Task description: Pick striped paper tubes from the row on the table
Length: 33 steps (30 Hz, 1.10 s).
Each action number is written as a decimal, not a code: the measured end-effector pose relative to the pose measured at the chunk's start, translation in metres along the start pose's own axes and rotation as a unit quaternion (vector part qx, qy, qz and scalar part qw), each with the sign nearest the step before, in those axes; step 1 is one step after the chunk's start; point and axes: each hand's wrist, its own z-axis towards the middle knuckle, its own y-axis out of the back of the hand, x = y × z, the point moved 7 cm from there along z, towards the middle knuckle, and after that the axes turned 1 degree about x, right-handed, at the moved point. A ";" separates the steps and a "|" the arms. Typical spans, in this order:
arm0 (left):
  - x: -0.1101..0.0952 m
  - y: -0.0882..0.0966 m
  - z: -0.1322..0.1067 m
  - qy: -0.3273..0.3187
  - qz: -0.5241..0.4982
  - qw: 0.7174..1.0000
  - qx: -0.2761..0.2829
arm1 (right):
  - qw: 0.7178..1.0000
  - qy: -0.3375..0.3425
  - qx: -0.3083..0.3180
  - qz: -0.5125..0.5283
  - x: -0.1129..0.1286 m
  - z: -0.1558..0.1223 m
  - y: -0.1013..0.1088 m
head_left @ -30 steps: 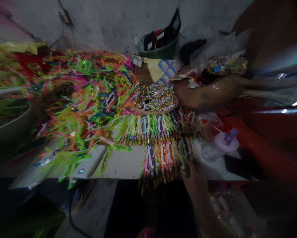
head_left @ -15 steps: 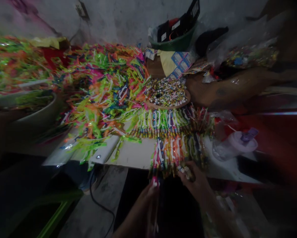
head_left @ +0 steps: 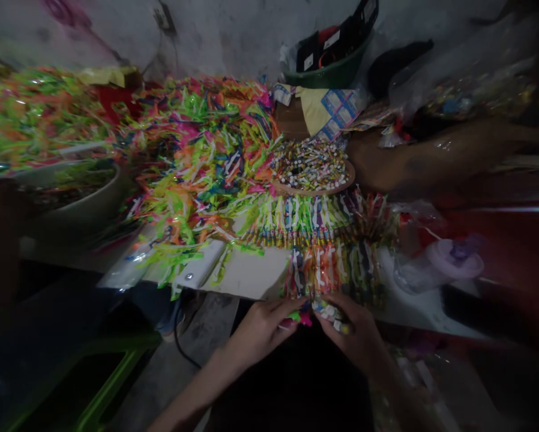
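My left hand (head_left: 261, 327) and my right hand (head_left: 355, 330) meet at the near edge of a white board (head_left: 246, 277), fingertips almost touching. My left hand pinches a pink and green plastic sleeve (head_left: 299, 316). My right hand grips a small bunch of short sticks (head_left: 330, 313) with pale tips. Just beyond the hands lies a row of filled sleeves (head_left: 335, 273), with a second row (head_left: 305, 216) behind it. A round tray of loose sticks (head_left: 312, 168) stands further back.
A big heap of neon plastic sleeves (head_left: 197, 162) covers the left of the table. A grey basin (head_left: 78, 207) sits at the left, a green basin (head_left: 330, 75) at the back, a lidded plastic cup (head_left: 449, 267) at the right. A cable (head_left: 182, 354) hangs below the board.
My left hand has risen from below to the board's edge with the sleeve and now meets my right hand. The view has shifted slightly left.
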 end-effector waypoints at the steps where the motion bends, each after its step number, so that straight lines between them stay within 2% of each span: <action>1: -0.006 0.004 0.000 -0.040 0.060 0.997 -0.009 | 1.000 0.002 -0.001 -0.003 0.001 -0.001 0.000; 4: -0.022 0.014 0.002 -0.121 0.192 0.973 -0.037 | 1.000 -0.007 -0.001 -0.013 0.005 -0.006 0.001; 8: -0.037 0.021 0.007 -0.146 0.255 0.955 -0.047 | 0.999 -0.013 -0.016 -0.037 0.008 -0.010 0.005; 12: -0.043 0.023 0.010 -0.157 0.282 0.945 -0.050 | 0.995 0.040 -0.027 -0.082 0.015 -0.012 0.008; 17: -0.046 0.021 0.012 -0.161 0.276 0.946 -0.047 | 0.977 0.126 -0.050 -0.164 0.027 -0.015 0.013; 24: -0.034 0.017 0.013 -0.097 0.206 0.974 0.005 | 0.949 0.227 -0.026 -0.215 0.039 -0.018 0.010; 28: -0.030 0.016 0.011 -0.076 0.184 0.980 0.011 | 0.953 0.222 0.011 -0.207 0.036 -0.018 0.008; 33: -0.033 0.012 0.010 -0.099 0.174 0.980 -0.006 | 0.953 0.218 0.051 -0.203 0.030 -0.022 0.006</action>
